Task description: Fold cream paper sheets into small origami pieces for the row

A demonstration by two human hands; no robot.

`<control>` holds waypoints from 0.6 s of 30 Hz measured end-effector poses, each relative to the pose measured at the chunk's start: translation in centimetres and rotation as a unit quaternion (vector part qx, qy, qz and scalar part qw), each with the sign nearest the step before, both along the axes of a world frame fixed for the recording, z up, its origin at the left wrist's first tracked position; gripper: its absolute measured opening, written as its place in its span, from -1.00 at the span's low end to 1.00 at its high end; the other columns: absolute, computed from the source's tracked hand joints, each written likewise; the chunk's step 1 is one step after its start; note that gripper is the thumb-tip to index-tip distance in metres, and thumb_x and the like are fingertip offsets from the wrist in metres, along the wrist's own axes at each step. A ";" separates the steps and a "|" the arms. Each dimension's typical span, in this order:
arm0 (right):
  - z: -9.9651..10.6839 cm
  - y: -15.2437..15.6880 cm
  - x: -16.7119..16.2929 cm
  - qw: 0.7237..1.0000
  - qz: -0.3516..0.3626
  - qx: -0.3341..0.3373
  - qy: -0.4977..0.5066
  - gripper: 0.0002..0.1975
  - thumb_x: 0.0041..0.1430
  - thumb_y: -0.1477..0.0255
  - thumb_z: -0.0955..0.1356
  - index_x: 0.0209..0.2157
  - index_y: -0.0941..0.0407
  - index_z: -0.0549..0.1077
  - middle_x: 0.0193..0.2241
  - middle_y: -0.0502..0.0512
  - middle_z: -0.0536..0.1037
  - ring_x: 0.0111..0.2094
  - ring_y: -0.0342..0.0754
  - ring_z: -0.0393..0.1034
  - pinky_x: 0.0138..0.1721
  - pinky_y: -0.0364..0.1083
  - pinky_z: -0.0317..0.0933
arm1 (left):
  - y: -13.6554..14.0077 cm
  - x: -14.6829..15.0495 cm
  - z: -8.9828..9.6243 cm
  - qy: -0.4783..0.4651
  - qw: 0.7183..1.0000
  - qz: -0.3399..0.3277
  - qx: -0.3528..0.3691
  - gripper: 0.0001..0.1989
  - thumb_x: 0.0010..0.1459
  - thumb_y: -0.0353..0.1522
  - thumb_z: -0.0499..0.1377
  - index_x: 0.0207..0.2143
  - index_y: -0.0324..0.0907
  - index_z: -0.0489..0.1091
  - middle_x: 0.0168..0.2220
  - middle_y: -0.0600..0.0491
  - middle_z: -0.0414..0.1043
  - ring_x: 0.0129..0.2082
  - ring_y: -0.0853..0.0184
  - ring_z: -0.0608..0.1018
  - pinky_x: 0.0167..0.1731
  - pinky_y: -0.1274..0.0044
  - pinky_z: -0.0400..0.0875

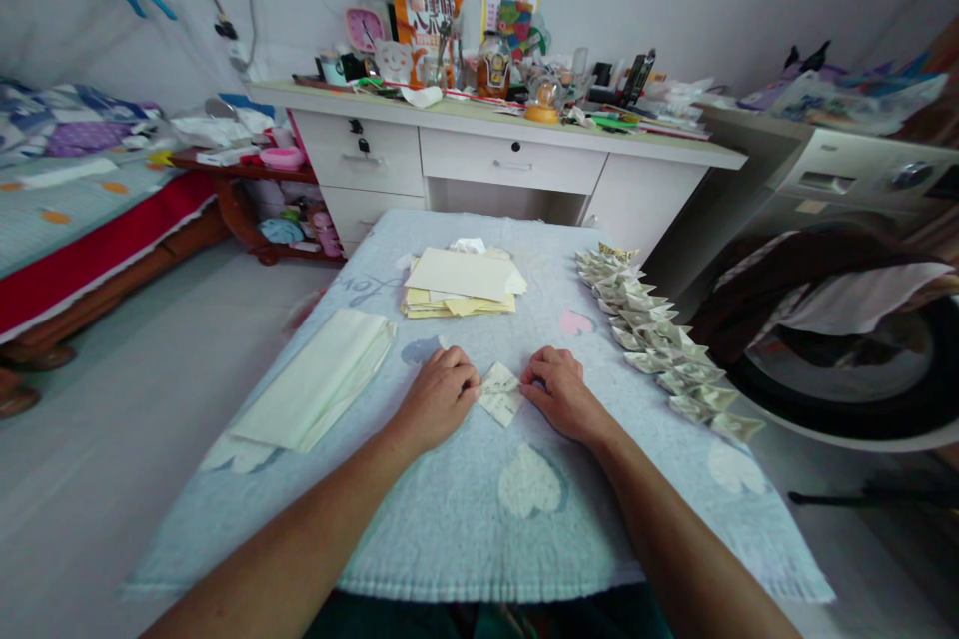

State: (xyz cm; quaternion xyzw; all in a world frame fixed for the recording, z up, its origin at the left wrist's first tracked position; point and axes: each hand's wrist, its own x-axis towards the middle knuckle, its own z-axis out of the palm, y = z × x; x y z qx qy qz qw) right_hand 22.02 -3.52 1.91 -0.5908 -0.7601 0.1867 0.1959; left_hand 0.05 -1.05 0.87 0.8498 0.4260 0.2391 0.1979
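L hand (442,394) & R hand (563,391) pinch opp. corners of small folded paper (499,404), mid cloth (420,544), prob. to steady it; paper stack (459,272) sits ahead, prob. for reach; pointed paper shapes (663,334) line R side, prob. for elbow rm.

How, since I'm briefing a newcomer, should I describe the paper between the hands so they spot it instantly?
Find the blue cloth before the white desk. Between the left hand and right hand is a small paper diamond. Unlike the plain top sheet of the stack beyond, it bears dark marks.
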 end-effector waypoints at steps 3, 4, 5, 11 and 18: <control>0.0 -0.1 -0.2 1.000 -0.006 0.003 -0.018 -0.92 0.19 0.41 0.34 -0.35 0.08 0.48 -0.23 0.07 0.39 -0.13 0.00 0.17 -0.10 -0.01 0.01 | 0.0 0.2 -0.1 0.019 1.000 0.010 0.010 -0.85 0.17 -0.41 0.08 -0.44 -0.18 0.39 -0.33 0.04 0.31 -0.24 0.27 0.36 -0.17 0.41 0.25; 0.1 -0.1 -0.3 1.000 -0.008 0.004 -0.024 -0.91 0.21 0.40 0.33 -0.34 0.08 0.48 -0.23 0.07 0.39 -0.13 0.00 0.17 -0.11 -0.01 0.01 | -0.1 0.3 -0.2 0.025 0.999 0.014 0.013 -0.84 0.18 -0.41 0.07 -0.43 -0.18 0.39 -0.33 0.04 0.31 -0.23 0.26 0.35 -0.17 0.40 0.24; 0.1 -0.1 -0.4 0.999 -0.011 0.004 -0.031 -0.89 0.22 0.40 0.32 -0.34 0.08 0.48 -0.23 0.08 0.39 -0.14 0.00 0.16 -0.11 -0.01 0.00 | -0.1 0.3 -0.3 0.031 0.999 0.018 0.016 -0.84 0.19 -0.41 0.06 -0.43 -0.19 0.39 -0.33 0.03 0.30 -0.24 0.26 0.35 -0.17 0.40 0.24; 0.2 0.0 -0.8 0.997 -0.013 0.002 -0.073 -0.81 0.27 0.39 0.25 -0.37 0.10 0.45 -0.23 0.09 0.37 -0.14 0.00 0.15 -0.14 -0.02 -0.01 | -0.2 0.5 -0.3 0.047 0.998 0.036 0.022 -0.81 0.19 -0.42 0.04 -0.43 -0.19 0.40 -0.32 0.02 0.30 -0.23 0.26 0.34 -0.17 0.40 0.24; -0.1 0.0 -1.3 0.994 -0.043 0.004 -0.105 -0.83 0.24 0.38 0.27 -0.38 0.10 0.45 -0.21 0.10 0.37 -0.14 0.01 0.14 -0.15 -0.01 -0.02 | -0.5 0.7 0.0 0.065 0.995 0.071 0.022 -0.83 0.16 -0.42 0.08 -0.44 -0.18 0.43 -0.32 0.01 0.29 -0.24 0.25 0.34 -0.19 0.40 0.25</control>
